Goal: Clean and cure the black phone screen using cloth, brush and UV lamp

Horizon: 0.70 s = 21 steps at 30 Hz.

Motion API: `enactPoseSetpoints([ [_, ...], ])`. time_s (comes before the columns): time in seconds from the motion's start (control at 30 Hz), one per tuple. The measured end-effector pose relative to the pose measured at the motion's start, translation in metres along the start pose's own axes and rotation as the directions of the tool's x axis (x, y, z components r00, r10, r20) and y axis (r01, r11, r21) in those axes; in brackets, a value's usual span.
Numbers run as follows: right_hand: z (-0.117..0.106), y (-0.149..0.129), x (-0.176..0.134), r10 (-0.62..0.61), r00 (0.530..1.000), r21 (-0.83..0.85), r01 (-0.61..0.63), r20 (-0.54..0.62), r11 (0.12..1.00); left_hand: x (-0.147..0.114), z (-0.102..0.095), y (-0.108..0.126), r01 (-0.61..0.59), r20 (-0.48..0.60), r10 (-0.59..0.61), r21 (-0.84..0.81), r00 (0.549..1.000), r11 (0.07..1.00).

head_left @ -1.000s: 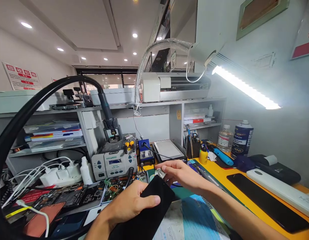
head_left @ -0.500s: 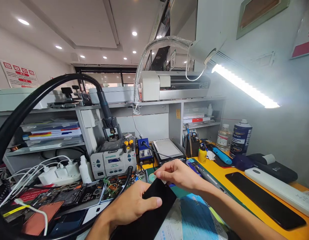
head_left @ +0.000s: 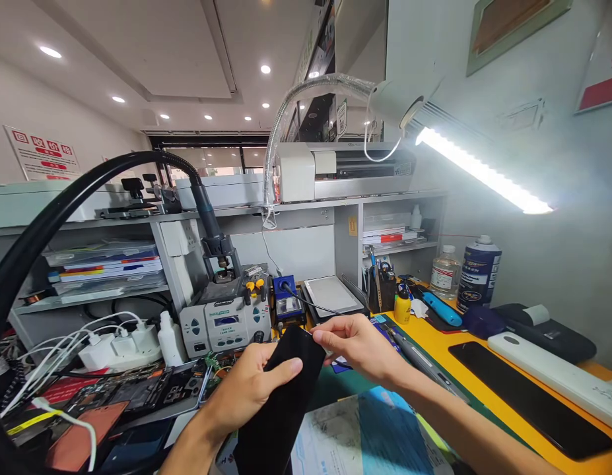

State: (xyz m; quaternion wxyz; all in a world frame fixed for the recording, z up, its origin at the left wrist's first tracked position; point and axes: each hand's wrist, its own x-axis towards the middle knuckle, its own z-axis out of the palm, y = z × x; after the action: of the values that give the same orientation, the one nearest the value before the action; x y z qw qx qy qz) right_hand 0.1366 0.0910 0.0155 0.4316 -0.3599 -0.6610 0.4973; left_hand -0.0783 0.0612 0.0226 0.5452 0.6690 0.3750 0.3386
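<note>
A black phone [head_left: 280, 415], its dark face toward me, is held tilted over the bench. My left hand [head_left: 246, 386] is closed around its left side, with the thumb lying across the face. At the phone's upper right corner, the thumb and fingers of my right hand [head_left: 352, 343] are pinched on the edge; whether they also hold something small is hidden. Beneath the phone lies a blue and white printed sheet [head_left: 330, 429] on a green mat [head_left: 340, 389].
A black hose [head_left: 88, 178] arches over the left side. Behind stand a hot-air station [head_left: 226, 323] and a soldering iron stand [head_left: 287, 300]. Phone parts [head_left: 132, 389] crowd the left. On the right lie another black phone [head_left: 528, 399], a white bar-shaped device [head_left: 558, 376] and a spray can [head_left: 478, 274].
The phone has moved up and left and turned more upright, with my left hand around it. My right hand has shifted slightly right, from the top left corner to the upper right corner.
</note>
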Motion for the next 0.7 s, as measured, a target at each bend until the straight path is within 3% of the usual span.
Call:
enactPoseSetpoints([
  [0.2,0.017,0.010,0.002,-0.025,0.967,0.126,0.058,-0.252,0.990,0.003,0.008,0.001,-0.050,-0.112,0.041,-0.077,0.993,0.996],
  [0.3,0.026,0.014,0.000,-0.015,0.948,0.150,0.066,-0.319,0.986,0.004,0.013,0.003,-0.058,-0.166,0.034,-0.142,0.986,0.988],
  [0.47,0.035,0.013,-0.006,-0.003,0.951,0.167,0.057,-0.308,0.984,0.006,0.020,0.003,-0.046,-0.255,-0.020,-0.250,0.967,0.967],
  [0.7,0.050,0.013,-0.018,0.031,0.985,0.154,-0.005,-0.171,0.988,0.012,0.014,-0.006,-0.031,-0.378,-0.108,-0.344,0.919,0.938],
])
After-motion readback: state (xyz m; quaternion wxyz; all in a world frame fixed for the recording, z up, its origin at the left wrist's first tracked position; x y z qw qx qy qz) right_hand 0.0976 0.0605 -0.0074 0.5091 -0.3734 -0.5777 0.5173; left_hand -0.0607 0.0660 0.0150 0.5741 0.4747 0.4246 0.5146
